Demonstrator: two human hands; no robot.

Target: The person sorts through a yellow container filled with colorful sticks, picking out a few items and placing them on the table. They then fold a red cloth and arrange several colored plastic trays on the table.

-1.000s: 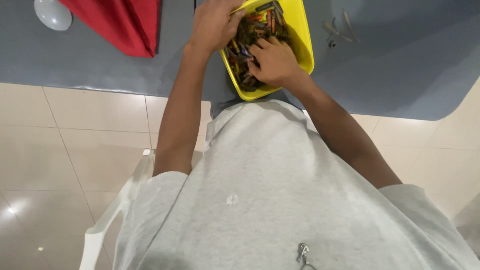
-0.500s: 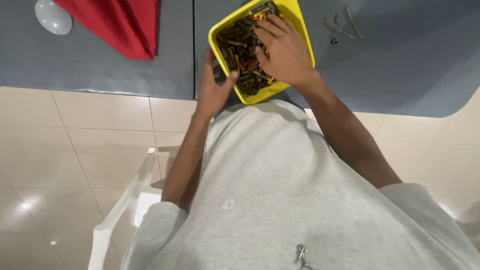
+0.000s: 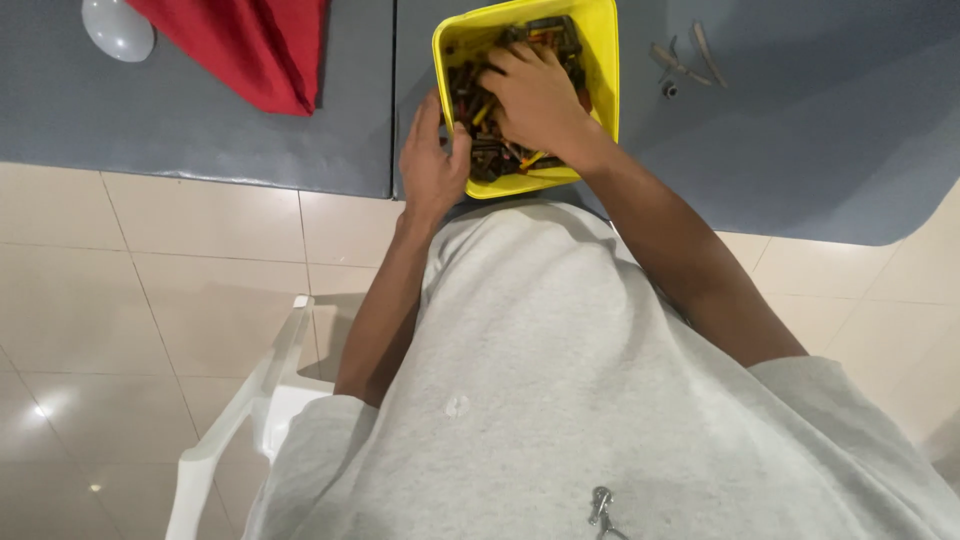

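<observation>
A yellow rectangular tray (image 3: 603, 60) sits on a grey table (image 3: 800, 140), filled with several small dark and yellow pieces (image 3: 485, 150). My left hand (image 3: 433, 160) grips the tray's near left corner, thumb over the rim. My right hand (image 3: 535, 95) lies inside the tray, palm down, with its fingers dug into the pieces. What the fingers hold is hidden.
A red cloth (image 3: 255, 45) and a white round bulb-like object (image 3: 117, 27) lie at the table's far left. A few small metal parts (image 3: 680, 60) lie right of the tray. A white plastic chair arm (image 3: 250, 400) shows over a beige tiled floor (image 3: 130, 300).
My left hand came out of the tray, dropped to the near left corner and took hold of it. The tray slid closer to my body. My right hand stayed in the pieces.
</observation>
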